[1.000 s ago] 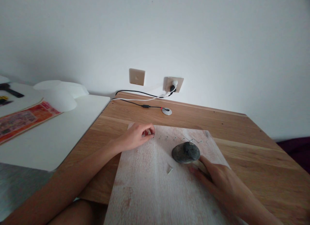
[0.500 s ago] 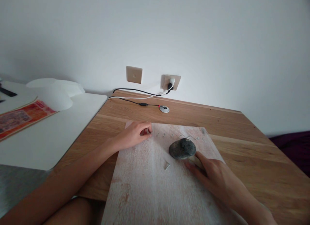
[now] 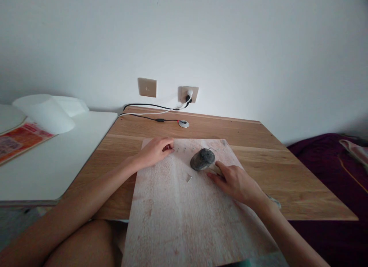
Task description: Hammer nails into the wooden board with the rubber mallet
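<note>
My right hand (image 3: pixel 234 180) is closed around the light handle of a mallet with a dark, rounded head (image 3: pixel 202 160). That head is over the upper part of a pale, whitewashed wooden board (image 3: pixel 161 209). At the board's far left, my left hand (image 3: pixel 156 150) rests with its fingers curled together; what they pinch, if anything, is hidden. From its fingertips a row of several small nails (image 3: pixel 184 149) runs to the right along the far edge, partly hidden behind the mallet head. Nearer to me, a loose nail (image 3: pixel 189 178) lies on the board.
The board lies on a wooden desk (image 3: pixel 258 155) against a wall. Cables (image 3: pixel 152 115) run from a wall socket (image 3: pixel 189 94) along the desk's back. To the left, a white table (image 3: pixel 86 144) carries a white roll (image 3: pixel 46 113) and a red-orange packet (image 3: pixel 25 140). Purple fabric (image 3: pixel 322 159) is at the right.
The view has swung right, so everything sits further left. The mallet head has tilted slightly, its right end higher. My left hand stays by the nail row.
</note>
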### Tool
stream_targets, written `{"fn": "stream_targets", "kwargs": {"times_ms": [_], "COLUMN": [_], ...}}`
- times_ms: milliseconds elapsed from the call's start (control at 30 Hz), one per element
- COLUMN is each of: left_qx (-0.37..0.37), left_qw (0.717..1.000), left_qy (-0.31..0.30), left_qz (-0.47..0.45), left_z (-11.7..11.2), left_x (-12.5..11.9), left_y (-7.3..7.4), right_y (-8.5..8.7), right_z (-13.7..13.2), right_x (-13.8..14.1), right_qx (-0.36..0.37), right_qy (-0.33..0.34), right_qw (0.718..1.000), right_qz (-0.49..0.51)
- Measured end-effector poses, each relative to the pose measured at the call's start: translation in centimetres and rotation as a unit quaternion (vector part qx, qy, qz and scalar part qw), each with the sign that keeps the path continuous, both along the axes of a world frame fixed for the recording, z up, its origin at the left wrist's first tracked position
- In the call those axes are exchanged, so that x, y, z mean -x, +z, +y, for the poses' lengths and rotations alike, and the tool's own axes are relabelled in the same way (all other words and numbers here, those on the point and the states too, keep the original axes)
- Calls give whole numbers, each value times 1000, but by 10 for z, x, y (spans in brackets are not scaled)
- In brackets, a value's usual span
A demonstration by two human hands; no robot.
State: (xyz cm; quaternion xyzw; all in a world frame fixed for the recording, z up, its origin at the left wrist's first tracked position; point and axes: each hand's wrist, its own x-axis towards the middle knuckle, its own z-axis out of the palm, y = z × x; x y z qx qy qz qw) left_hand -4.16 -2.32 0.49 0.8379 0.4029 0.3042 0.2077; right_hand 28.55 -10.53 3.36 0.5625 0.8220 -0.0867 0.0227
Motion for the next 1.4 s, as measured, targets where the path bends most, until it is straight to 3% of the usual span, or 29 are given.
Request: {"fn": "stream_targets", "kwargs": {"times_ms": [433,833,1400], "left_qx": [-8,0,-24], "left_qw": [1000,1000,999], "left_qy": [-10,2,10], "left_qz": [-9,-3,19], "left_z": [2,-1,4], "left_x": [3,3,6], "left_y": [-3,1,-5], "right_y": [7,10,12], "right_z": [0,3,9], "right_x": [7,6,5], "right_qx": [-16,-11,6], "right_qy": [-11,-13,-9], "right_qw": [998,999,999], "right_qz": [-53,-33,-41]}}
